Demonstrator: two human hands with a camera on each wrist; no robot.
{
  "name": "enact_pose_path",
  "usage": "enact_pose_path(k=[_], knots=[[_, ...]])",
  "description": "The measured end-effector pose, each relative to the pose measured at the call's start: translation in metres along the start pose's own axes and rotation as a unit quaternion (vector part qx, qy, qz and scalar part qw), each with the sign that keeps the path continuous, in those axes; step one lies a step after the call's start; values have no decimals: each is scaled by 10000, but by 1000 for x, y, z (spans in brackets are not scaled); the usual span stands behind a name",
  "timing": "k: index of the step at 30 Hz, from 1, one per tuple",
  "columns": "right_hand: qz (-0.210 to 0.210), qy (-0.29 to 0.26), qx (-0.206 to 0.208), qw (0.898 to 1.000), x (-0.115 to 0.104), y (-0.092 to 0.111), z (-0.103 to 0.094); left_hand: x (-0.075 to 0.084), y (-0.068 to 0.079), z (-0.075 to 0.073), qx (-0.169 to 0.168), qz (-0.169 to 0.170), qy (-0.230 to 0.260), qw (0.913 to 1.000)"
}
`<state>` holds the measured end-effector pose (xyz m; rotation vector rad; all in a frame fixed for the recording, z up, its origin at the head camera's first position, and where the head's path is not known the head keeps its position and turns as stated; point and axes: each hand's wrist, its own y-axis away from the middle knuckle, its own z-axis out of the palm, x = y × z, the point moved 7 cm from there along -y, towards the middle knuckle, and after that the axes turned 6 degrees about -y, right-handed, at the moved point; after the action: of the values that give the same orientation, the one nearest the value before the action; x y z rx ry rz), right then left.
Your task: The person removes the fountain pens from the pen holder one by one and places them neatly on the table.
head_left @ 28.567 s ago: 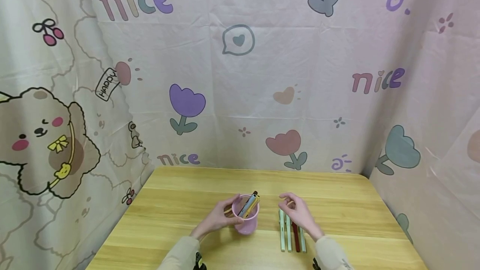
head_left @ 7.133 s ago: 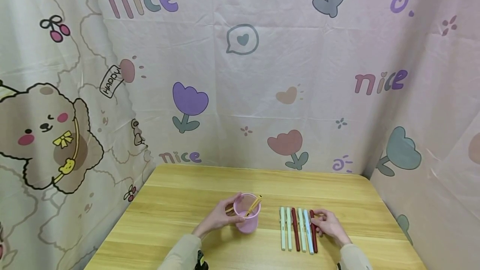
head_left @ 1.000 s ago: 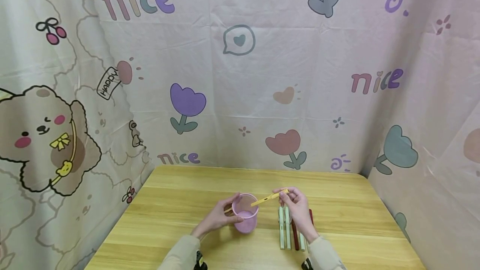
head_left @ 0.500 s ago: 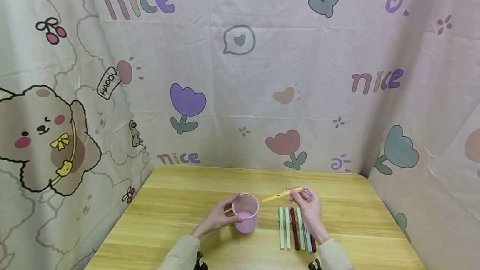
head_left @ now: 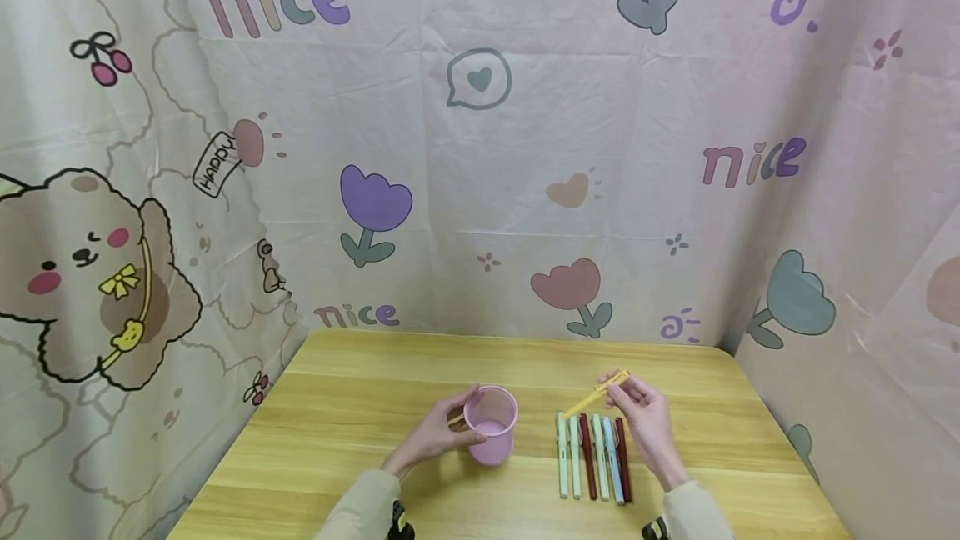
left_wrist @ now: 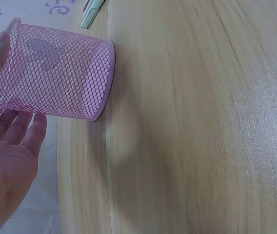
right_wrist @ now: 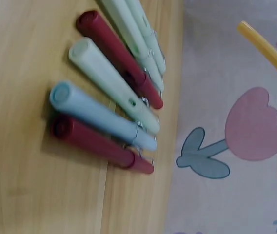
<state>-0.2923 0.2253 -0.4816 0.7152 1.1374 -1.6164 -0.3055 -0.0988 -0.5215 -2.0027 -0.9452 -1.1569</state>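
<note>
My left hand (head_left: 435, 433) grips a pink mesh pen holder (head_left: 494, 450) near its rim, thumb on the near side. In the left wrist view, the fingers lie along one side of the mesh (left_wrist: 50, 73). No pen shows inside. My right hand (head_left: 651, 422) pinches a yellow pen (head_left: 588, 401) by its clip end, raised and slanted over the far ends of a row of pens. From left to right lie two mint green pens (head_left: 563, 457), a dark red pen (head_left: 588, 458), another mint pen (head_left: 601, 458), a light blue pen (head_left: 612, 463) and a second dark red pen (head_left: 624, 463).
A wooden table (head_left: 390, 365) bears everything. Its far edge meets a hanging curtain (head_left: 480, 190) printed with flowers and words; more printed cloth (head_left: 90, 273) hangs at the left and right sides.
Earlier, the holder held several pens; 7.1 s ago only the yellow one stood in it. Over the last second my right hand has carried that pen out of the holder and rightward over the row.
</note>
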Motion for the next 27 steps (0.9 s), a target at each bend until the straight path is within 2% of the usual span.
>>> enact_pose_path(k=[6, 12, 19, 27], knots=[[268, 383, -34, 9989, 0, 2, -12, 0, 0, 0, 20, -24, 82, 10000], [639, 1019, 109, 9927, 2, 5, -21, -2, 0, 0, 37, -42, 180, 9998], [1054, 1705, 224, 9794, 7, 7, -32, -1, 1, 1, 12, -63, 129, 9999], [1426, 2426, -118, 9595, 10, 11, -44, 0, 1, 0, 2, 51, 70, 10000]])
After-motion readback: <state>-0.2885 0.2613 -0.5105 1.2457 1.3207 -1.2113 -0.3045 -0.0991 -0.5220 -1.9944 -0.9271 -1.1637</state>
